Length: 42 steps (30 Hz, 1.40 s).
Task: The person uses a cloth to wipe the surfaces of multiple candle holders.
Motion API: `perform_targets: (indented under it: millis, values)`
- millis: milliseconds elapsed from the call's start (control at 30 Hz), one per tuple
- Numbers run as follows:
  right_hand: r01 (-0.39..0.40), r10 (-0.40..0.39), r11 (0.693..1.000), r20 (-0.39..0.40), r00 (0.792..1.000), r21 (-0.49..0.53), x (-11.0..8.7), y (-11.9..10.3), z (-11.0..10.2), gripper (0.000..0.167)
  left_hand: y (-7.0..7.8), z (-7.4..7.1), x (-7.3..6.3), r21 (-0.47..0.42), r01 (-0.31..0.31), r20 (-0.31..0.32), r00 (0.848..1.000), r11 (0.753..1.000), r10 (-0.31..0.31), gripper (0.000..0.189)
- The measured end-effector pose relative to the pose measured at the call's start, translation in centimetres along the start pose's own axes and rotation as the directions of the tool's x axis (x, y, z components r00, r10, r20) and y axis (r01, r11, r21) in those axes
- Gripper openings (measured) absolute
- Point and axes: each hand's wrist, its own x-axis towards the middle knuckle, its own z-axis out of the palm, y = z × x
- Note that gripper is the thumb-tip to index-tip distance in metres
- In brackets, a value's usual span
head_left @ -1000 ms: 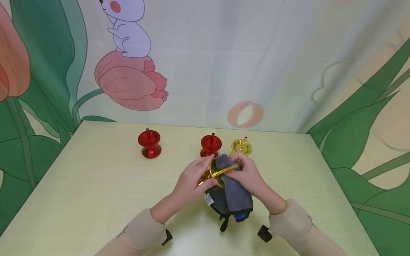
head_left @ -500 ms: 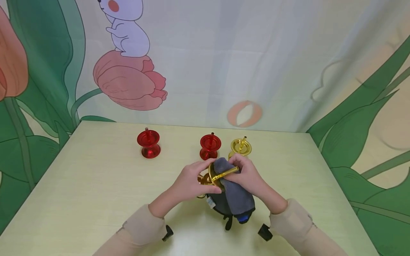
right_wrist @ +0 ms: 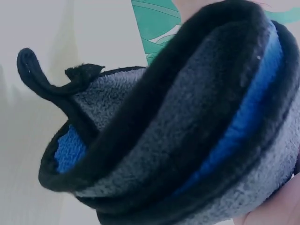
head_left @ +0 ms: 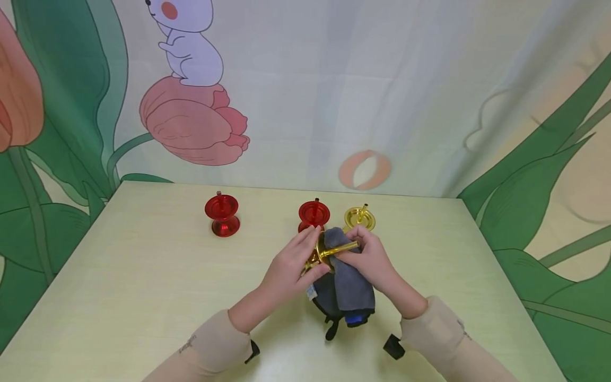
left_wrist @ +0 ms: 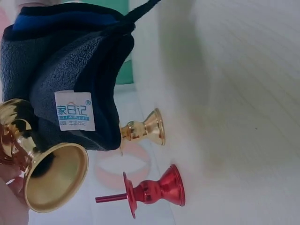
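Note:
In the head view my left hand (head_left: 286, 268) grips a gold candlestick (head_left: 341, 249) round its body, tilted so its spike points right. The left wrist view shows its flared, hollow base (left_wrist: 58, 180) turned toward the camera. My right hand (head_left: 369, 260) pinches a folded grey cloth (head_left: 354, 289) with black edging and a blue layer, against the dish and near the spike. The cloth hangs below both hands, with a white label (left_wrist: 75, 111) and a black loop (right_wrist: 40, 77). Its folds fill most of the right wrist view and hide the right fingertips.
Two red candlesticks stand at the back of the pale table (head_left: 143, 286), one at left (head_left: 222, 207) and one near the middle (head_left: 314, 214). A second gold candlestick (head_left: 360, 217) stands just behind my right hand. A printed curtain (head_left: 382, 95) hangs behind the table.
The left hand and the gold candlestick dip toward me, then rise back, with the candlestick's tilt shifting slightly. The cloth's hanging end swings right, then back left. The right hand stays against the dish.

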Motion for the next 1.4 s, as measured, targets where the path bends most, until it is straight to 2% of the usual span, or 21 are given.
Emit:
perform_targets:
  millis: [67,233,333,433,500,633,700,767,833,933,1033,1067,1167,1267,1400]
  values:
    - [0.007,-0.007,1.000,-0.003,1.000,-0.005,-0.1,0.1,0.1,0.024,0.2,0.1,0.0,0.050,-0.019,0.006,1.000,0.999,0.019,0.082]
    - [0.041,-0.041,0.998,0.004,0.999,-0.039,-0.3,0.0,0.2,0.024,0.5,0.1,0.2,0.057,-0.014,-0.029,0.999,0.998,0.016,0.087]
    - [0.067,-0.065,0.995,0.022,0.998,-0.071,-0.4,-0.2,0.1,0.023,0.5,-0.2,0.4,0.004,0.015,-0.024,1.000,1.000,-0.015,0.084]
    - [0.115,-0.109,0.983,0.049,0.993,-0.142,-0.4,-0.2,-0.1,0.023,0.4,-0.5,0.4,-0.091,0.082,0.033,0.996,0.992,-0.080,0.081]
    - [0.163,-0.151,0.969,0.073,0.986,-0.188,-0.5,-0.2,-0.1,0.024,0.2,-0.6,0.3,-0.160,0.149,0.102,0.986,0.976,-0.134,0.079]
    - [0.272,-0.246,0.921,0.124,0.961,-0.280,-0.7,-0.2,-0.2,0.025,-0.1,-0.9,0.1,-0.273,0.270,0.229,0.950,0.923,-0.210,0.075]
    - [0.299,-0.272,0.904,0.129,0.954,-0.304,-0.7,-0.1,-0.2,0.025,-0.2,-0.9,0.0,-0.306,0.307,0.261,0.937,0.901,-0.231,0.075]
    - [0.288,-0.270,0.905,0.099,0.958,-0.315,-0.7,0.0,-0.3,0.025,-0.3,-0.8,-0.1,-0.336,0.347,0.275,0.925,0.876,-0.261,0.075]
    - [0.240,-0.237,0.929,0.045,0.970,-0.281,-0.6,0.2,-0.5,0.026,-0.4,-0.8,-0.3,-0.368,0.392,0.275,0.912,0.843,-0.304,0.074]
    - [0.157,-0.162,0.976,-0.027,0.986,-0.149,-0.4,0.3,-0.9,0.034,-0.5,-0.7,-0.6,-0.456,0.442,0.253,0.896,0.773,-0.364,0.075]
    - [0.082,-0.082,0.997,-0.042,0.996,0.001,-0.2,0.5,-1.2,0.046,-0.5,-0.8,-0.7,-0.524,0.436,0.197,0.898,0.732,-0.395,0.077]
    - [0.060,-0.059,0.998,-0.042,0.997,0.034,-0.2,0.5,-1.3,0.048,-0.5,-0.8,-0.6,-0.542,0.429,0.177,0.899,0.722,-0.401,0.077]
    - [0.010,-0.005,0.995,-0.046,0.999,0.104,-0.2,0.6,-1.2,0.047,-0.4,-1.0,-0.5,-0.563,0.430,0.126,0.889,0.705,-0.441,0.076]
    - [0.011,-0.001,0.980,-0.052,0.999,0.201,-0.4,0.6,-0.8,0.039,-0.4,-0.9,-0.4,-0.577,0.451,0.092,0.864,0.681,-0.495,0.075]
    - [0.048,-0.048,0.926,-0.011,0.999,0.376,-0.7,0.7,-0.2,0.036,-0.4,-0.7,-0.3,-0.602,0.464,0.038,0.830,0.650,-0.557,0.075]
